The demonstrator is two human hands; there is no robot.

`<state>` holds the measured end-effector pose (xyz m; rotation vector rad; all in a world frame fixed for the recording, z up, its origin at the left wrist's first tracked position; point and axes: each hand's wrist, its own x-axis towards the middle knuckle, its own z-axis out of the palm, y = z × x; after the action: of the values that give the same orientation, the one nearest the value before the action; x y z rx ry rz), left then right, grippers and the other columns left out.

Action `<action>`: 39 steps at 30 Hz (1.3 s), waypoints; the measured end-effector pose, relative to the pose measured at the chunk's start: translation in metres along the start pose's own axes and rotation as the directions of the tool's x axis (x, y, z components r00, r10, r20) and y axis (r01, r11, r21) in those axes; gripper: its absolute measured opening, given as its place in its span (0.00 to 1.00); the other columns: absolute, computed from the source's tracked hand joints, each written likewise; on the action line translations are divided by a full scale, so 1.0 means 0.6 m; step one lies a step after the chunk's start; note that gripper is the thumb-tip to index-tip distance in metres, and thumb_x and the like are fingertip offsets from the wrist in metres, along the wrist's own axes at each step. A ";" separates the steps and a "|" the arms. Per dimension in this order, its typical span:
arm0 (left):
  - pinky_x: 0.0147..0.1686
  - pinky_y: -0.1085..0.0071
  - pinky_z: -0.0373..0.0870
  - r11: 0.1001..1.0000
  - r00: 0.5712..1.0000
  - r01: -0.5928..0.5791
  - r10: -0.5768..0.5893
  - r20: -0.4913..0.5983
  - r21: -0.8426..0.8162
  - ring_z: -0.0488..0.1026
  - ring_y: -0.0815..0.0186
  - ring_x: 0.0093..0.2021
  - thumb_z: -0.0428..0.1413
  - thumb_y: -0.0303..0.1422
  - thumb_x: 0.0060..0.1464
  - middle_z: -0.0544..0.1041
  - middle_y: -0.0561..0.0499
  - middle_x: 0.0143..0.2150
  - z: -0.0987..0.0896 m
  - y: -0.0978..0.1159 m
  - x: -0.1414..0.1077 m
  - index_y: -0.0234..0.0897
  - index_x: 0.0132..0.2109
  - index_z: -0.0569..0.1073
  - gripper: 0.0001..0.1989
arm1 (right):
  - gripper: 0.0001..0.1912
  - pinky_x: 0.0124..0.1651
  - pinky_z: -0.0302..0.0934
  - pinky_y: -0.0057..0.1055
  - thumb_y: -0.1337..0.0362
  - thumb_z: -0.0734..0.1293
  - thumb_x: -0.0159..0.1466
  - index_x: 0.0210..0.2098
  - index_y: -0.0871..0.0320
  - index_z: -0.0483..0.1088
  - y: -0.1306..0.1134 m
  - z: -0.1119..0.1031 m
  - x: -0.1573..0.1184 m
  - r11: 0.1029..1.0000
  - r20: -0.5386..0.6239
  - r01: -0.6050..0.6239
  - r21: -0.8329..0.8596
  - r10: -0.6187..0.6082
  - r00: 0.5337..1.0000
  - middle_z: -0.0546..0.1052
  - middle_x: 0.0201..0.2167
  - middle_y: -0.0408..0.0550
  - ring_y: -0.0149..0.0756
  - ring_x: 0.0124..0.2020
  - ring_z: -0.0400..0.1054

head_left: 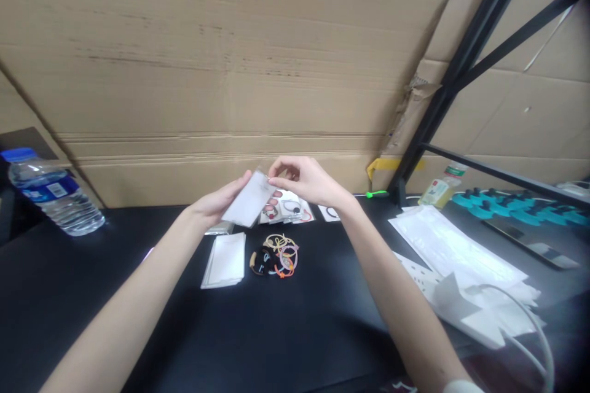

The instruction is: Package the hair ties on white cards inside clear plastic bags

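My left hand grips a white card that looks to be in a clear plastic sleeve, held tilted above the black table. At the card's upper right corner, my right hand pinches the edge between thumb and fingers. Below them lies a stack of white cards. Beside it is a small pile of coloured hair ties, with a black one at its left. Behind my hands, clear packets with hair ties on white cards lie on the table, partly hidden.
A water bottle stands at the left. On the right are a white power strip with cables, white plastic bags, a phone, teal items and a bottle of yellowish liquid. Cardboard walls the back; a black metal frame rises at the right.
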<state>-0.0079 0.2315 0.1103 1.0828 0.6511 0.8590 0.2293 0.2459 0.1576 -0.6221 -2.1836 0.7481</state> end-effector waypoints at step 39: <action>0.49 0.67 0.71 0.865 0.964 -0.266 0.241 0.112 0.425 0.78 0.60 0.47 0.63 0.44 0.67 0.83 0.42 0.51 -0.043 0.014 0.017 0.37 0.50 0.83 0.15 | 0.11 0.41 0.72 0.28 0.59 0.68 0.73 0.46 0.59 0.80 0.001 0.005 -0.002 0.995 0.202 -0.068 0.066 0.053 0.978 0.85 0.41 0.49 0.32 0.38 0.80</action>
<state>-0.0255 0.2542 0.1087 1.6234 0.6815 0.9275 0.2280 0.2447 0.1551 -0.6006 -2.3159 0.9545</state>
